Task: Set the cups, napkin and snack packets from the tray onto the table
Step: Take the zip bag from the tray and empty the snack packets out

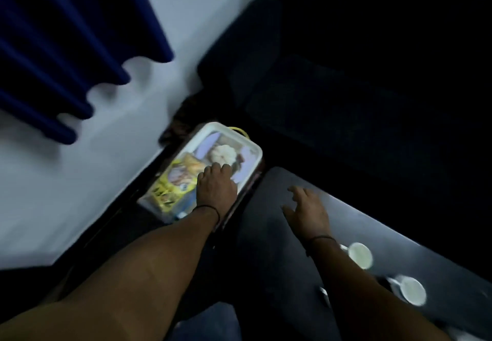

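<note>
A white rectangular plastic tray (254, 147) with rounded corners sits left of the dark, smooth table (279, 234). In it lie glossy yellow snack packets (173, 181) and a crumpled white napkin (225, 152). The left hand (216, 187) reaches into the tray; whether its fingers grasp anything cannot be told. The right hand (308, 209) hovers over the table, fingers spread and released. Two round white cups (360, 255) stand on the table.
</note>
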